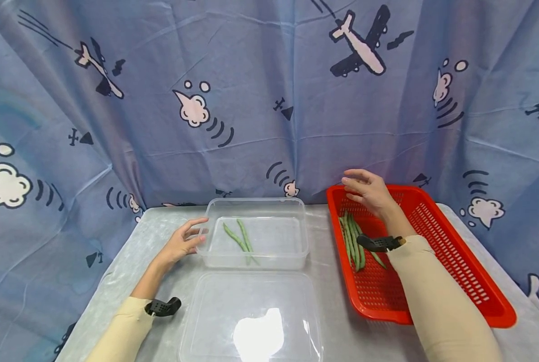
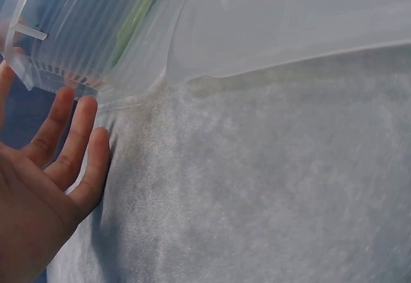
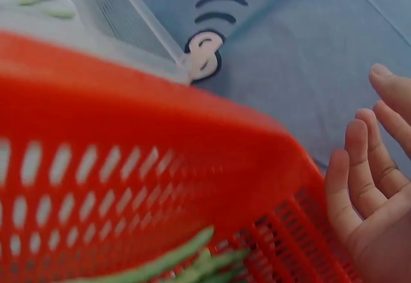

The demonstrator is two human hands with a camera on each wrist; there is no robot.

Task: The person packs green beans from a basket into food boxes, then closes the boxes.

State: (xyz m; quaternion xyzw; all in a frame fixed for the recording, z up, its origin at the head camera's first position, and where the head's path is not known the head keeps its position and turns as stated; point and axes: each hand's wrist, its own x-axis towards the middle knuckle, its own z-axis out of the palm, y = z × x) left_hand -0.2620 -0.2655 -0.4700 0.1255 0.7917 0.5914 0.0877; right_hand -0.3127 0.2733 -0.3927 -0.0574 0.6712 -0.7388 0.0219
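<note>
Blue curtain (image 1: 251,146) with planes and puffs printed on it fills the back. Pale grey surface (image 1: 325,246) in front. Red slotted basket (image 1: 378,314) on the right side of the surface. Clear plastic tub (image 1: 287,260) near the middle, uncovered, just left of the basket. Flat clear lid (image 1: 215,314) lies directly in front of the tub, bright glare on it. Cream sleeves (image 1: 445,296) on both arms, a small black device (image 1: 163,307) at each wrist. Right hand (image 1: 368,193) is above the far left part of the basket; fingers apart, loosely bent, nothing in them. Left hand (image 1: 183,241) is at the tub's left wall; fingers spread, slightly bent, gripping nothing; cannot tell if the tips touch the plastic. Several green beans (image 1: 354,244) lie bunched along the basket's left side. Two more beans (image 1: 239,236) lie inside the tub, near ends close together.
</note>
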